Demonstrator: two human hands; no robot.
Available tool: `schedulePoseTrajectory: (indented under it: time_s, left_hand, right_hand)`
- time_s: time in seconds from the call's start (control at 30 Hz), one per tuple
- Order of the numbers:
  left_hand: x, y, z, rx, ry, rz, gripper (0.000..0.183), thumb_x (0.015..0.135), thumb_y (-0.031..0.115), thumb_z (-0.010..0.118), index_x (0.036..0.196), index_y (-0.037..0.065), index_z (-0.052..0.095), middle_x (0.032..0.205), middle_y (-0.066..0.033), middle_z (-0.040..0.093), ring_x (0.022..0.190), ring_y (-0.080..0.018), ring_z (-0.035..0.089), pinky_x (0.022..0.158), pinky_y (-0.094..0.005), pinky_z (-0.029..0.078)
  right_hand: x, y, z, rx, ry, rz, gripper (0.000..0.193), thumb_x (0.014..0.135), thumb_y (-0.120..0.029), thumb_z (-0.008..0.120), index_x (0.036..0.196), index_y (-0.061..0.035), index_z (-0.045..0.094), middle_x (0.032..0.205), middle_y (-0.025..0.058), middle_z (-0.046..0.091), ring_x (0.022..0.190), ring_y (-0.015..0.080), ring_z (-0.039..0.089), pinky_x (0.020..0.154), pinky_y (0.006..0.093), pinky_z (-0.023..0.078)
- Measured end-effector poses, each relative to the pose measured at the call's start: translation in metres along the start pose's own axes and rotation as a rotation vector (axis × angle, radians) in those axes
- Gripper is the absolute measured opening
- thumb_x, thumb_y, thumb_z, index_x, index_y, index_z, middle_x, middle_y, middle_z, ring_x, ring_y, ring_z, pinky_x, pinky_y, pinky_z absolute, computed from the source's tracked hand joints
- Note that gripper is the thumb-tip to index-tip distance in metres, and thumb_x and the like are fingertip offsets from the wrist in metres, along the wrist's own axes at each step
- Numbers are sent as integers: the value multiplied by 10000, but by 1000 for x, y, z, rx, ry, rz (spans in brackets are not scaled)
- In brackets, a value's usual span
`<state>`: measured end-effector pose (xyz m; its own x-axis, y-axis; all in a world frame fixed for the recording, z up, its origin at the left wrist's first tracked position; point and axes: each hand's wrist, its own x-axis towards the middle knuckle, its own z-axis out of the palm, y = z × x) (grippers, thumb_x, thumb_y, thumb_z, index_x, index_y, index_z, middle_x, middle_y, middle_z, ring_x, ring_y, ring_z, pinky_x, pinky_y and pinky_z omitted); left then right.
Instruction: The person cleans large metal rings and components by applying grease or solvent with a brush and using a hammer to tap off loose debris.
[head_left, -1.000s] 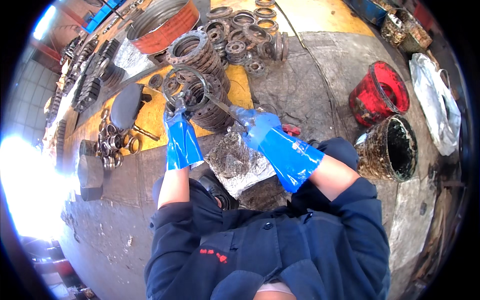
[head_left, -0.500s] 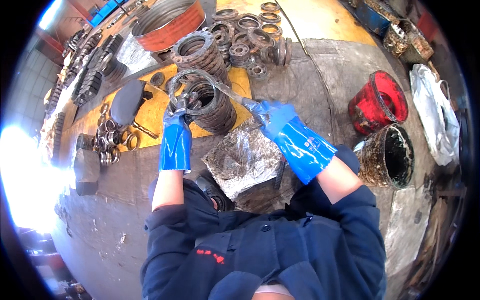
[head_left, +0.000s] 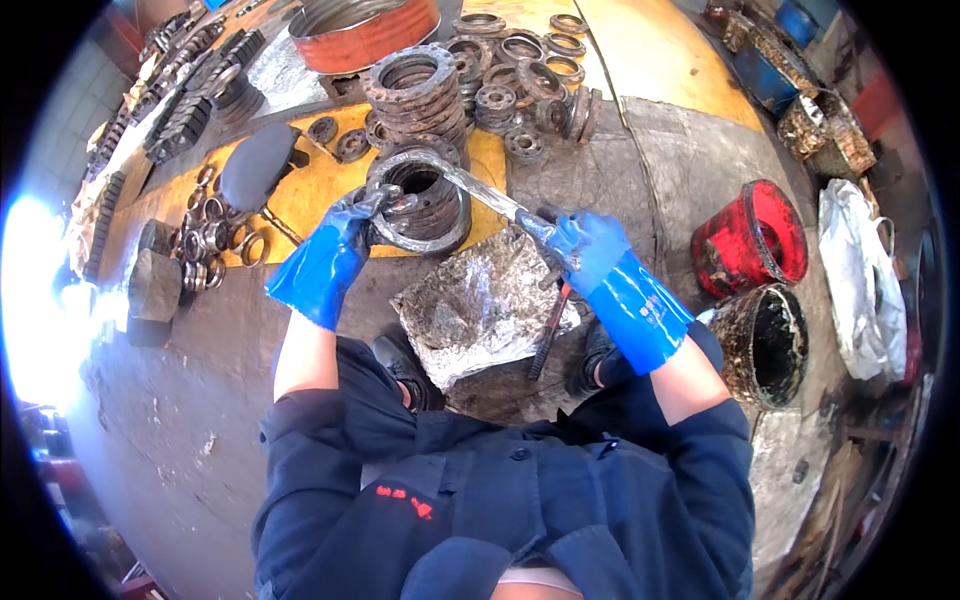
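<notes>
My left hand (head_left: 345, 235), in a blue rubber glove, grips a greasy metal ring (head_left: 440, 245) by its left side. The ring is tilted above a stack of dark rings (head_left: 432, 212), partly hidden behind it. My right hand (head_left: 595, 245), gloved the same way, is closed round a long, flat, grey-smeared tool (head_left: 490, 197). Its far end reaches the ring's upper rim; whether it is a brush or a scraper I cannot tell. Below my hands lies a grimy, silvery slab (head_left: 470, 300). A tool with a red and black handle (head_left: 550, 330) rests at its right edge.
Beyond stand a taller stack of rusty rings (head_left: 415, 100), loose rings (head_left: 520, 80) and an orange-red drum section (head_left: 365, 40). A red bucket (head_left: 715, 250), a dirty bucket (head_left: 740, 350) and a white bag (head_left: 850, 280) are on the right. Left is a dark pad (head_left: 260, 170).
The ring has come slightly nearer and to the right, tilting more toward me. My left forearm has swung outward to the left. The right hand has shifted right with the tool, and the view has moved.
</notes>
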<state>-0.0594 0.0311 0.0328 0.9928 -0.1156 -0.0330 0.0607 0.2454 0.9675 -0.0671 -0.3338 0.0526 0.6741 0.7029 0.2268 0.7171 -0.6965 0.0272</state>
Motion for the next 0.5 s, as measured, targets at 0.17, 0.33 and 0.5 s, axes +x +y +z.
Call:
schedulePoseTrajectory:
  time_s: [0.17,0.33,0.5]
  left_hand:
    - [-5,2,-12,-253,99,-203,349,949,110,587,1251,-66,585,1121,-144,693,904,-219,700,782,-362,610]
    - [-6,7,-15,-205,-9,-307,361,932,128,605,1247,-49,595,1100,-135,701,857,-198,690,729,-328,588]
    - [-2,3,-34,-185,-121,-435,378,920,148,621,1257,-22,613,1157,-113,694,990,-188,677,877,-321,555]
  right_hand:
    - [-10,3,5,-43,6,-21,453,891,-206,603,1338,-275,573,773,39,661,654,251,664,553,393,524]
    - [-15,-2,-2,-104,-137,-48,522,846,-218,660,1353,-279,552,919,11,694,701,238,691,549,394,528]
    - [-27,-2,-6,-142,-6,-167,536,853,-146,622,1367,-276,544,1106,15,690,718,223,702,554,386,534]
